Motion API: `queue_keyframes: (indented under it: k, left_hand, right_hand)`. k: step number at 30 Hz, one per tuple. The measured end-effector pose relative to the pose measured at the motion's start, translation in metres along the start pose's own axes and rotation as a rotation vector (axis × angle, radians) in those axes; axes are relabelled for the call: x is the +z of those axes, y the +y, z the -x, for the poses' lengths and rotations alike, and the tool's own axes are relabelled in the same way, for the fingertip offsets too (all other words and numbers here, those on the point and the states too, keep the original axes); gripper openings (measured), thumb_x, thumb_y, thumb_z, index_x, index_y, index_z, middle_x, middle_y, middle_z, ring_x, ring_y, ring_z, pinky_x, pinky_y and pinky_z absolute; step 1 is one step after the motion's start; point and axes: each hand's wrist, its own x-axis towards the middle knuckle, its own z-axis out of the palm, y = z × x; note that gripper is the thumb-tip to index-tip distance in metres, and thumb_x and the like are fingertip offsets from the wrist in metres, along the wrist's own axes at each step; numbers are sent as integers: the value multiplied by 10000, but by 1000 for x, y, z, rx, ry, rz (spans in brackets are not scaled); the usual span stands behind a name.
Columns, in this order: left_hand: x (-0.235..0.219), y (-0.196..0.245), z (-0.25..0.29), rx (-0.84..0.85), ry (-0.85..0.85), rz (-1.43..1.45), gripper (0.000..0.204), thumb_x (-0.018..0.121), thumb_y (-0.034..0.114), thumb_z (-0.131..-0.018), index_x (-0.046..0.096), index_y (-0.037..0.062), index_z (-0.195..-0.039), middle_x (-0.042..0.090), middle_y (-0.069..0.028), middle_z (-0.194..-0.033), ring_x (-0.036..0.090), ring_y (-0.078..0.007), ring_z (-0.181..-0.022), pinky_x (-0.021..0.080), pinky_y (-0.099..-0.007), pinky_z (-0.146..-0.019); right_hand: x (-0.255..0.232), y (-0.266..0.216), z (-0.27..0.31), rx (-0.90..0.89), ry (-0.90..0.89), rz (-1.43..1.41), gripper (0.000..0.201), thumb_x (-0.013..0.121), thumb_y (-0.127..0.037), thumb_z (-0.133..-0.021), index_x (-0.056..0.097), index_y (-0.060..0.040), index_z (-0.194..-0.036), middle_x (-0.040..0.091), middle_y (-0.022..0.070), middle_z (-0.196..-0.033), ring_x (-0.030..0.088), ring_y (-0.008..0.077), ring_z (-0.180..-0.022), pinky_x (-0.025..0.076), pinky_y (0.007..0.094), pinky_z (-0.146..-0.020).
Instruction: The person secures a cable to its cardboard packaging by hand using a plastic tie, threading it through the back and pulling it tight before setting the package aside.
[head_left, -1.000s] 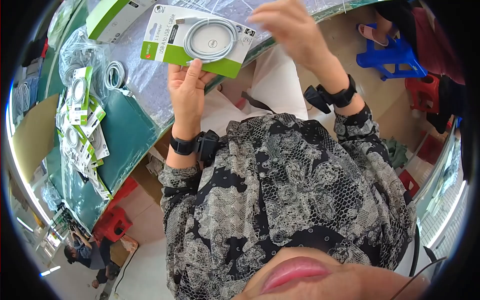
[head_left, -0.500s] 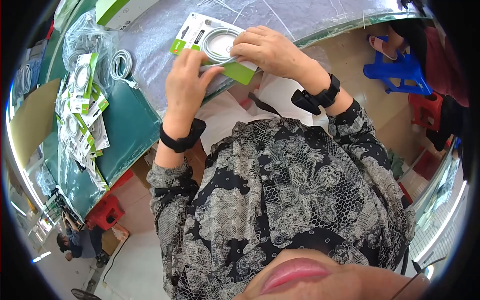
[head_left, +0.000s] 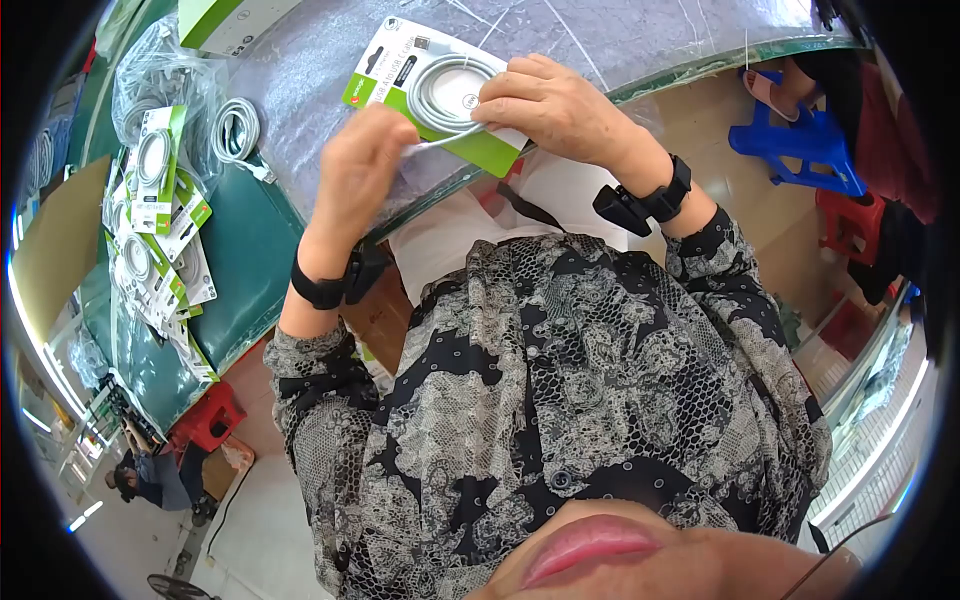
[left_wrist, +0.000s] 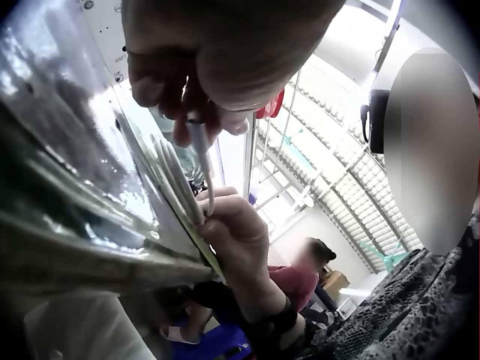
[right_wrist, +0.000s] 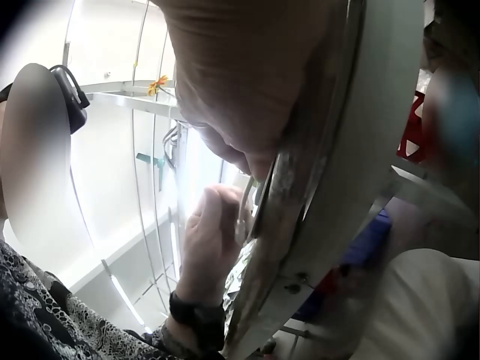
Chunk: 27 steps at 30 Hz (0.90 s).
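A white and green retail card (head_left: 490,157) lies tilted at the near edge of the table, with a coiled white USB cable (head_left: 418,98) on its front. My right hand (head_left: 555,108) grips the right side of the coil, thumb and fingertips against cable and card. Left of it, my left hand (head_left: 365,158), fingers curled in, pinches the cable's free end. The left wrist view shows that free end (left_wrist: 199,146) stretched between the left fingertips and the right hand (left_wrist: 238,236). Much of the card is hidden edge-on there. In the right wrist view the left hand (right_wrist: 210,236) faces the right one.
Packaged cables (head_left: 165,255) are heaped on the green tabletop (head_left: 250,240) at left. Beside them lie a loose coiled cable (head_left: 236,132) and a clear plastic bag (head_left: 150,60). A green-white box (head_left: 235,22) stands behind. Blue stool (head_left: 800,155) at right.
My right hand came in from the right onto the coil. The left hand let go of the card's lower edge, moved up and left, and now pinches the cable end.
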Motion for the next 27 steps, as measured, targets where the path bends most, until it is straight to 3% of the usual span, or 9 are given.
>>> queue_keyframes:
  k: [2, 6, 9, 10, 13, 16, 19, 22, 27]
  left_hand:
    - [-2, -1, -6, -68, 81, 64, 37, 624, 63, -823, 602, 49, -848, 567, -88, -798, 557, -237, -653, 437, -312, -569]
    - [-3, -6, -24, 143, 212, -51, 40, 606, 23, -841, 622, 19, -878, 600, -92, -828, 550, -182, -618, 429, -266, -550]
    - [-26, -4, -15, -458, 322, 486, 51, 605, 18, -852, 632, -5, -888, 620, -86, -842, 559, -142, -628, 437, -240, -541]
    - [-25, 2, -12, -455, 320, 483, 51, 605, 18, -852, 632, -5, -888, 620, -86, -842, 559, -142, -628, 437, -240, -541]
    - [-4, 24, -4, 9, 395, 114, 64, 622, 26, -848, 634, -14, -896, 632, -86, -842, 564, -114, -612, 434, -218, -524]
    - [24, 40, -4, 99, 237, 141, 75, 631, 16, -836, 642, -10, -905, 630, -86, -836, 543, -91, -595, 423, -206, -506]
    - [41, 34, -1, -209, 191, 268, 101, 591, 77, -888, 650, 3, -922, 624, -70, -824, 505, -81, -562, 385, -205, -462]
    - [43, 31, 0, -713, 196, 1030, 179, 512, 135, -946, 637, 12, -982, 615, -59, -790, 493, -86, -536, 347, -206, -442]
    - [53, 27, 4, -659, 300, 1517, 225, 462, 177, -973, 607, 8, -1006, 595, -43, -739, 456, -76, -485, 306, -203, -430]
  right_hand:
    - [2, 0, 0, -13, -2, 7, 221, 670, -123, -748, 623, -97, -962, 603, 11, -946, 565, 215, -846, 468, 329, -748]
    - [2, 1, 1, 12, 107, -62, 199, 666, -93, -765, 618, -67, -956, 602, 47, -949, 575, 233, -829, 479, 338, -729]
    - [-3, 3, -2, 237, 282, -261, 175, 647, -59, -791, 609, -37, -960, 595, 90, -936, 582, 266, -810, 486, 348, -713]
    - [-4, 2, -3, 237, 286, -260, 175, 647, -59, -791, 609, -37, -960, 595, 90, -936, 582, 266, -810, 486, 348, -713]
    - [-2, -3, -10, 253, 267, -181, 162, 624, -43, -814, 586, -18, -969, 588, 117, -924, 583, 292, -800, 484, 346, -711]
    - [3, -8, -13, 235, 271, -140, 173, 619, -43, -817, 570, -15, -981, 585, 126, -919, 580, 308, -811, 481, 350, -709]
    - [11, -11, -12, 212, 300, -103, 184, 615, -43, -817, 557, -15, -989, 583, 131, -917, 577, 320, -824, 475, 361, -715]
    - [16, -15, -12, 198, 357, -71, 195, 612, -44, -813, 546, -17, -994, 582, 134, -918, 574, 328, -841, 466, 379, -729]
    - [13, -34, -9, 150, 349, -44, 228, 629, -63, -788, 555, -43, -1003, 581, 112, -919, 570, 299, -853, 444, 378, -760]
